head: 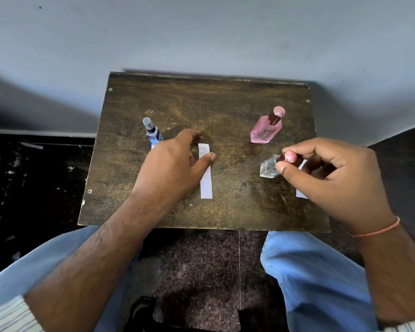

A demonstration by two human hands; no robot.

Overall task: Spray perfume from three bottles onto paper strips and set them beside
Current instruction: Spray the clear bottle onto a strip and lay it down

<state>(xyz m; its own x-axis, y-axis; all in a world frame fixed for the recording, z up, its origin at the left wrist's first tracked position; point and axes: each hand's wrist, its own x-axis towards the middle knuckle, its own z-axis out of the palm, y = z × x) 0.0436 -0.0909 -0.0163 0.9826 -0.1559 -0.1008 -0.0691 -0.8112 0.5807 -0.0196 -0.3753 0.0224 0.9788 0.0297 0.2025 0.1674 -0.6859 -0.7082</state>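
Right hand [331,173] pinching bottle cap [288,157]

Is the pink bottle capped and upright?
Yes. The pink bottle stands upright on the table, round pink cap seated; neither hand touches it.

Dark scratched wooden table [225,99] carries blue bottle [153,134], pink bottle [265,130], clear bottle [268,167], middle paper strip [206,178], right strip [301,194] mostly hidden.
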